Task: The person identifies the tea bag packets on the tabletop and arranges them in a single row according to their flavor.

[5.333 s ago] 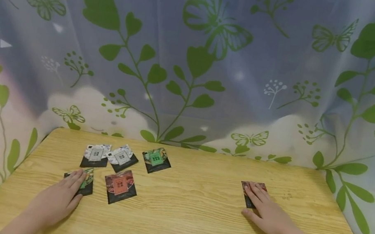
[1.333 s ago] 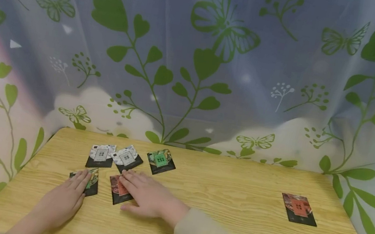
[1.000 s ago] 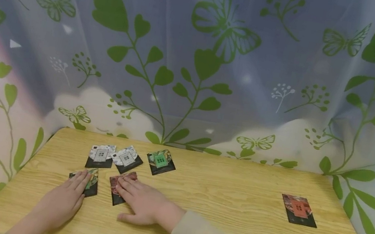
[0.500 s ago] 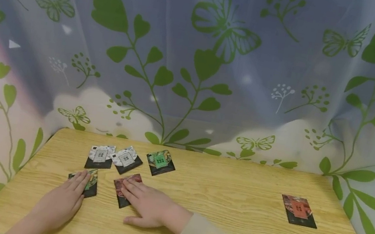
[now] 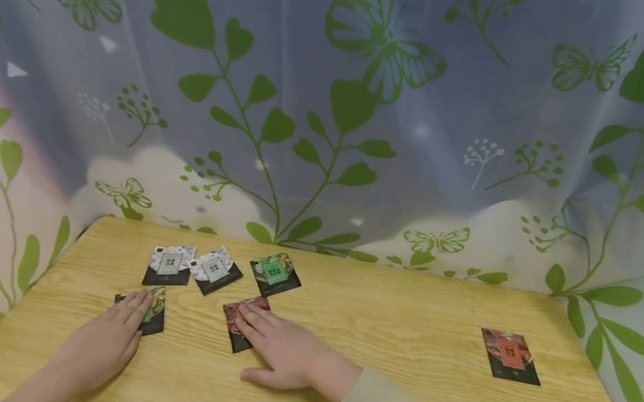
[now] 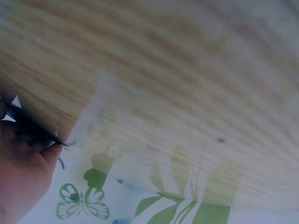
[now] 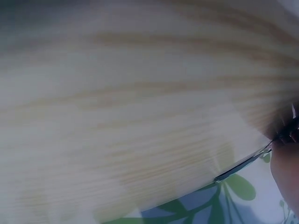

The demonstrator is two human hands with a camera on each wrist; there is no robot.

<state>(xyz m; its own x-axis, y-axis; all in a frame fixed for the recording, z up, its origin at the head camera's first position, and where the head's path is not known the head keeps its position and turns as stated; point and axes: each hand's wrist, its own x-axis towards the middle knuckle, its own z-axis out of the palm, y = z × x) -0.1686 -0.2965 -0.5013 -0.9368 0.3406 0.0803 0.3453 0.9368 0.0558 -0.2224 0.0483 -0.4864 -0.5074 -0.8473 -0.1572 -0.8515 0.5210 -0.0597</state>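
My left hand (image 5: 96, 342) rests with straight fingers on a flat square packet with a green label (image 5: 155, 317), covering part of it. The fingers of my right hand (image 5: 294, 358) lie extended on a red-and-black packet (image 5: 233, 330) at the middle left of the table, its label mostly hidden. In the left wrist view, the packet's dark edge (image 6: 37, 128) shows at the fingertips. The right wrist view has the thin edge of the red-and-black packet (image 7: 243, 167) beside the right hand (image 7: 286, 170).
Behind the hands lie two white-and-black packets (image 5: 169, 263) with edges close together, then another green-labelled packet (image 5: 275, 273). A second red-labelled packet (image 5: 511, 356) sits alone at the right of the wooden table (image 5: 389, 335). A leaf-patterned curtain (image 5: 254, 74) borders the back.
Earlier my right hand was on the other red packet, which now lies farther right. Since then it has reached left and slid this red packet rightward. The left hand stays in place.
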